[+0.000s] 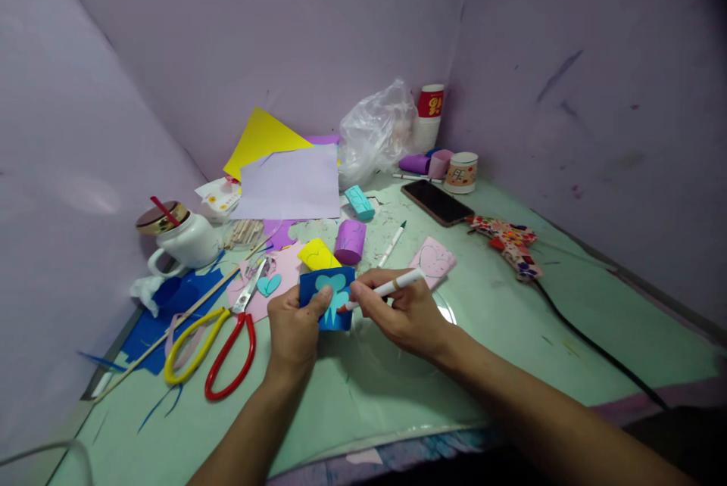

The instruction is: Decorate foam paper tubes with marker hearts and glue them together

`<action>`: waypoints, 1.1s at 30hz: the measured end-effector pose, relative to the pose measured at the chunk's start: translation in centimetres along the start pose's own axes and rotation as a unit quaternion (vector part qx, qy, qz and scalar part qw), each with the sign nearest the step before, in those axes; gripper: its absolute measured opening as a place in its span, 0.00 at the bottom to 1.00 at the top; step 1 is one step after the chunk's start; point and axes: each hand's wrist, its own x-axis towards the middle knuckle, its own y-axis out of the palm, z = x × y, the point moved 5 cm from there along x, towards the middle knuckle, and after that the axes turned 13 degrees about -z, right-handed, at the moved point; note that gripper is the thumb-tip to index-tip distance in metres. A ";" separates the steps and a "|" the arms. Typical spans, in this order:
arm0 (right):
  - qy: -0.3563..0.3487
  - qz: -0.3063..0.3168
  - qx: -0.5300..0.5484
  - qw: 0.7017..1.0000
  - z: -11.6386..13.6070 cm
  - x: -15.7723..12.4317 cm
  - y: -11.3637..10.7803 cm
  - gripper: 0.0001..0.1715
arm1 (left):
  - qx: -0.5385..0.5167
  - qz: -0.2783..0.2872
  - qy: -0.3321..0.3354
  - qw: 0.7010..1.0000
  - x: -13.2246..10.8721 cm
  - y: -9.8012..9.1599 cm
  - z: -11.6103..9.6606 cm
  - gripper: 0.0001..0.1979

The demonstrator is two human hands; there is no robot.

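"Fingers (368,294) first: how are they being set?"

"In the right hand (407,313), a white marker (400,281) is being pinched, the fingertips being clamped near its red tip. In the left hand (295,323), a dark blue piece (344,322) is being gripped by its left side, the thumb being pressed onto a light-blue cut-out (341,281) on its face."

"Where is that piece being held?"

"Just below the middle of the frame. Whether it is being rested on the green tabletop (511,334) cannot be told."

"Which step is being done?"

"Marking, it seems: the tip is being aimed at the lower right of the cut-out. Whether a line is being left is too small to tell. For the next stroke, steadiness is probably being called for, with the cut-out being pinned flat."

"And what room is being left?"

"Little beyond the piece, where space is being taken by a yellow roll (319,253) and a purple roll (351,241). To the left, space is being filled by scissors (241,306). Above the right hand, a pink piece (435,259) is being nearly met. More open tabletop is being offered at the right, crossed by a black cable (602,353). Along the bottom, the near edge is being overlapped by both forearms."
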 end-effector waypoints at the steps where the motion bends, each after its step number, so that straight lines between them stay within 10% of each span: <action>1: 0.001 0.003 0.001 1.000 0.0 0.0 0.0 0.12 | 0.000 0.000 0.002 1.000 0.1 0.0 0.1 0.12; 33: 0.002 -0.021 0.012 1.000 0.7 0.2 -0.4 0.11 | 0.089 -0.011 0.094 0.991 -0.3 -0.3 -0.9 0.12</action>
